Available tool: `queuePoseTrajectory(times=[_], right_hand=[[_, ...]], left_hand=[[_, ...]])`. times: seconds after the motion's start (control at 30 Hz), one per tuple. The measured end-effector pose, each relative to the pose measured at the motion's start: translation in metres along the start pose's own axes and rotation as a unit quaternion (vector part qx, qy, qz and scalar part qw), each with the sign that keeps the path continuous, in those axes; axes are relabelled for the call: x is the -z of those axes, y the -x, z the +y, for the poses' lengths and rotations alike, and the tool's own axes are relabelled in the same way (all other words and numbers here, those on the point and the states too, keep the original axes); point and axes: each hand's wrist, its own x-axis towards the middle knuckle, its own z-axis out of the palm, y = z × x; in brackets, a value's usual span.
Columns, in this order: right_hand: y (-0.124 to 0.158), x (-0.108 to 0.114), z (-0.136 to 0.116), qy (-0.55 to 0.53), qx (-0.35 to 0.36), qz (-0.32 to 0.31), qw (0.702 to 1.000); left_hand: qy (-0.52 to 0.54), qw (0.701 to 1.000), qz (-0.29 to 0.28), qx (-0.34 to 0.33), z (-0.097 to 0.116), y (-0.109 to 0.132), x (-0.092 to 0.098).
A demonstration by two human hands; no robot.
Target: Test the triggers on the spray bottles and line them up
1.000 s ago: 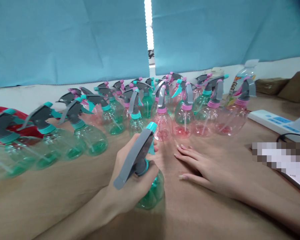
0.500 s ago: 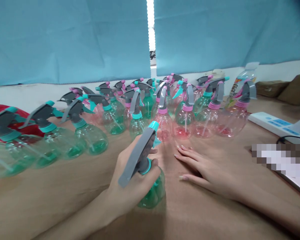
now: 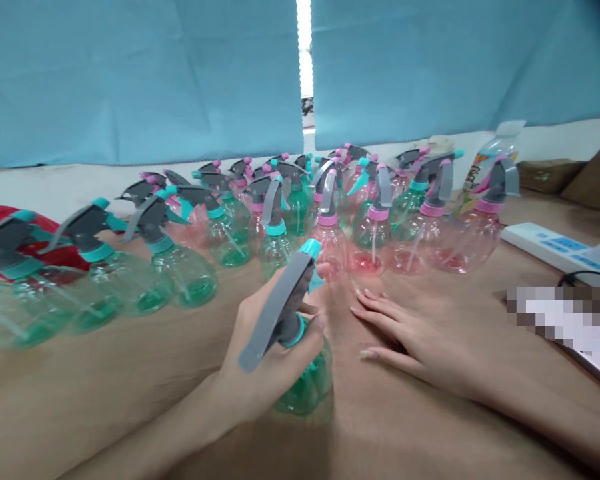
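Note:
My left hand (image 3: pixel 260 340) is wrapped round the neck of a green spray bottle (image 3: pixel 307 387) with a grey and turquoise trigger head. The bottle stands upright on the brown table (image 3: pixel 380 433), its nozzle pointing away from me; some fingers are hidden behind the head. To its right, my right hand (image 3: pixel 405 333) lies on the table with the fingers spread, holding nothing. Just beyond the hands stand a pink spray bottle (image 3: pixel 329 250) and another green spray bottle (image 3: pixel 276 257). A row of green spray bottles (image 3: pixel 183 280) runs off to the left.
Many more pink and green spray bottles crowd the back of the table. At right are a clear drink bottle (image 3: pixel 495 150), a white power strip (image 3: pixel 555 247) and a pixelated flat object (image 3: pixel 575 333). Red plastic (image 3: pixel 40 227) lies behind the left row; a blue curtain (image 3: pixel 155 80) hangs behind.
The view has shifted very slightly. Both hands and the held spray bottle keep nearly the same places on the table.

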Motion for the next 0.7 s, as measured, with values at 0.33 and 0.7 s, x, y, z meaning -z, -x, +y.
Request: queuePoseTrajectory(times=[0.33,0.7], right_hand=[[0.0001,-0.0001,-0.0003,0.017,0.001,-0.007,1.0],[0.0005,0.0009,-0.001,0.001,-0.004,-0.008,1.0]], left_hand=[[-0.002,1.0,-0.006,-0.009,-0.0016,-0.0018,-0.0015],[-0.012,1.0,0.001,0.0,0.0015,-0.0019,0.0001]])
